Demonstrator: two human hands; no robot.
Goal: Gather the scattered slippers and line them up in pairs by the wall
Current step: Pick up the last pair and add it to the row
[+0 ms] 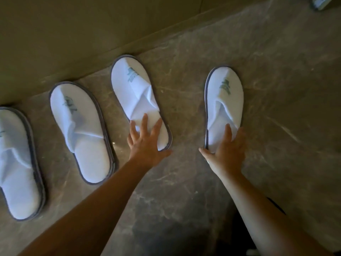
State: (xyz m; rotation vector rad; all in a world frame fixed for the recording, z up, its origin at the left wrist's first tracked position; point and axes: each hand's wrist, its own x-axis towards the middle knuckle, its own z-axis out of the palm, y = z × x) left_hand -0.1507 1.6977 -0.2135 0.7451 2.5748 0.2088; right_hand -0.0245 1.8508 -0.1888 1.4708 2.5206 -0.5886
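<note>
Several white slippers with grey rims lie toe-first toward the wall (73, 34) on a marble floor. The far-left slipper (16, 163) and the second slipper (81, 130) lie side by side. My left hand (145, 143) rests with straight, spread fingers on the heel of the third slipper (132, 89), whose toe touches the wall. My right hand (227, 152) lies flat on the heel of the fourth slipper (224, 100), thumb spread out to the left. That slipper sits apart to the right, its toe short of the wall.
The grey-brown marble floor (276, 89) stretches to the right and toward me. A wide gap of floor separates the third and fourth slippers. A small pale object (322, 1) sits at the top right corner.
</note>
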